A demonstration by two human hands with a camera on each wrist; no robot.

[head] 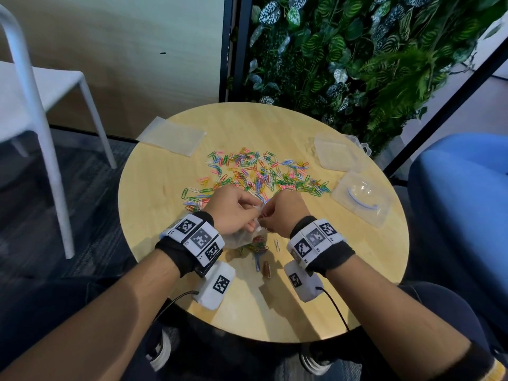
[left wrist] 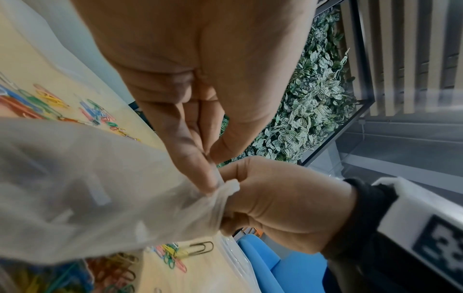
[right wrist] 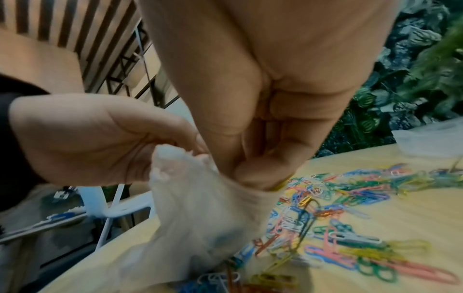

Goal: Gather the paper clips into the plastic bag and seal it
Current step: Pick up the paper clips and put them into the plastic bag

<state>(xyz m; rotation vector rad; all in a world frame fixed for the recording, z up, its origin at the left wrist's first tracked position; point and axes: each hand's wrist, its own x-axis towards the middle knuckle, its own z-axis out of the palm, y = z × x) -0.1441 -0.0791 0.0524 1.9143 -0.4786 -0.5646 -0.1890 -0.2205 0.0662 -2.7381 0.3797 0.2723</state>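
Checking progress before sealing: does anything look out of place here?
Yes. Most paper clips still lie scattered on the table, outside the plastic bag both hands hold at its mouth.

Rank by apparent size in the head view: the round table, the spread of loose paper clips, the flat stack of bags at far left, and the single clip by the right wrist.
1. Round table
2. Spread of loose paper clips
3. Flat stack of bags
4. Single clip

The gaps are wide, so nearness to the camera doesn't change the order.
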